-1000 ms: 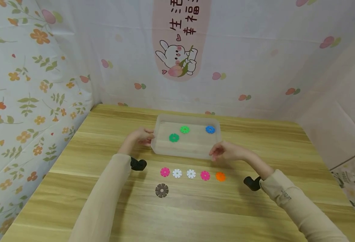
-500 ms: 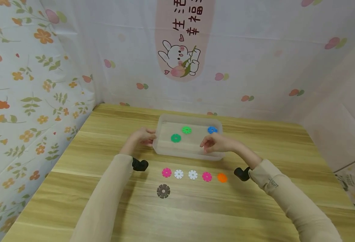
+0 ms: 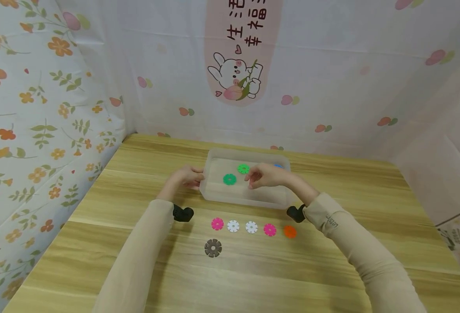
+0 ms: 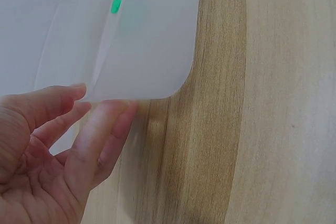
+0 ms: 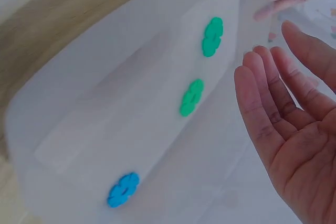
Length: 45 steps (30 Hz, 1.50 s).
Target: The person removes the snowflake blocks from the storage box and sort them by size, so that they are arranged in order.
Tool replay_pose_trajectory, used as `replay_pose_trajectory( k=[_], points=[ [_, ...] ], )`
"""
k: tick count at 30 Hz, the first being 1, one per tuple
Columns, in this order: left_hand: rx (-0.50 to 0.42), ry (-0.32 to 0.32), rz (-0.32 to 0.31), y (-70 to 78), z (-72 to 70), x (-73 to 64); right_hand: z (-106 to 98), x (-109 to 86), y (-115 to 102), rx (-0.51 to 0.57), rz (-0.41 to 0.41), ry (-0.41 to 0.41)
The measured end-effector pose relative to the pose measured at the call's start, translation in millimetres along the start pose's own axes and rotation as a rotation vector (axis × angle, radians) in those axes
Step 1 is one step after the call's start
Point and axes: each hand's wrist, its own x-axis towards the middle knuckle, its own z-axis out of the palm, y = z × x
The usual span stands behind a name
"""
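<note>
A translucent plastic box [image 3: 245, 198] holds a dark green notched disc [image 3: 230, 179], a bright green notched disc [image 3: 243, 168] and a blue notched disc [image 5: 123, 190]. At the box's left end, my left hand [image 3: 190, 177] holds the wall, thumb at the rim and fingers against the outside. My right hand [image 3: 266, 175] hovers over the box's interior, fingers slightly bent and nothing between them. It partly hides the blue disc in the head view, while the right wrist view shows all three discs beyond the fingertips.
In front of the box lies a row: pink disc [image 3: 217, 224], white disc [image 3: 233, 226], another white disc [image 3: 251, 227], another pink disc [image 3: 270, 229], orange disc [image 3: 290, 231]. Nearer lies a larger brown disc [image 3: 213, 248]. Behind the wooden table [image 3: 292, 274] hangs a patterned cloth [image 3: 331, 87].
My right hand has left the box's front right corner and moved left and inward over the interior. My left hand stays at the left end. The view has shifted slightly.
</note>
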Motion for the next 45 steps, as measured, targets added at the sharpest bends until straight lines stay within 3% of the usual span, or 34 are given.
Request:
replay_pose_trajectory(
  k=[1,4,7,8,12,16,38,41,45],
  points=[
    [-0.026,-0.024,0.02,-8.0,-4.2,14.3,0,3.5,-1,-0.002,0.003,-0.003],
    [-0.031,-0.036,0.026,-13.5,-7.5,26.0,-1,13.0,-5,-0.026,0.014,-0.014],
    [-0.006,-0.01,0.023,-9.1,-5.5,17.6,-1,22.5,-6,-0.045,0.019,-0.031],
    [0.023,0.018,0.003,-1.5,-1.2,4.2,-1,25.4,-6,-0.052,0.019,-0.037],
    [0.02,0.024,0.007,6.3,2.7,-14.9,-1,35.2,-4,-0.061,0.03,-0.056],
    [0.01,0.023,0.005,8.2,3.5,-21.0,-1,42.6,-3,-0.079,0.042,-0.068],
    [-0.036,0.048,-0.006,3.6,3.1,-12.5,7,81.4,5,-0.124,0.175,-0.092],
    [-0.027,0.045,-0.002,3.7,3.1,-13.5,19,119.6,60,-0.143,0.16,-0.078],
    [-0.015,0.044,0.018,3.9,3.5,-17.8,43,192.4,165,-0.172,0.113,-0.036]
  ],
)
